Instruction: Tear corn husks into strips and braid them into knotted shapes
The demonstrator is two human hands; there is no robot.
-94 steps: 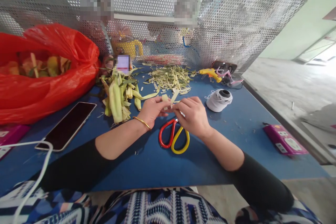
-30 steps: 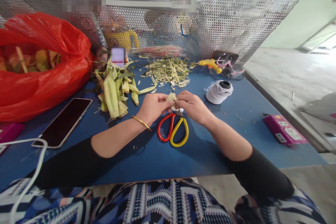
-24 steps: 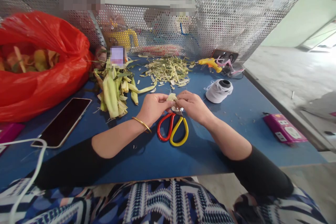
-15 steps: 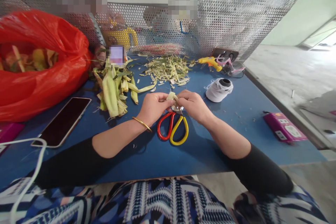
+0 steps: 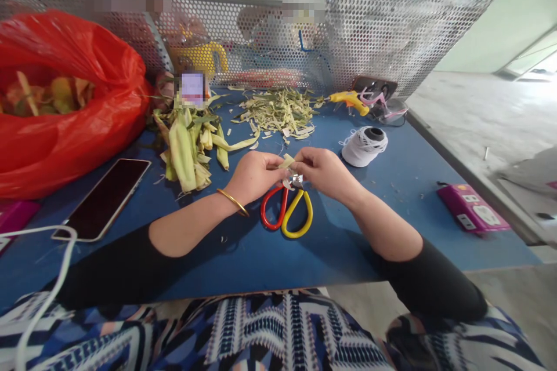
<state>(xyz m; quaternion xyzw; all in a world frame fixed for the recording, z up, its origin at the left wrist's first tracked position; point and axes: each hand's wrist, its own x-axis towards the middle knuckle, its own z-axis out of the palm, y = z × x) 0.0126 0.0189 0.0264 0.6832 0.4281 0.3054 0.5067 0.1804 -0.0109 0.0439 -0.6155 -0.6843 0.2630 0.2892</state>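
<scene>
On the blue table lie scissors. Just beyond their handles, your left hand and right hand pinch a pale strip between them. Uneven pulling could tear the strip; a loosened pinch could drop it onto the scissors.

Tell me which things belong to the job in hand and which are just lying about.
Likely in the job:
pale strip, pinched between left hand and right hand
scissors
pale green husks
heap of thin strips

Seemingly just lying about:
phone
purple box on the right
yellow glue gun
white spool, perhaps
</scene>
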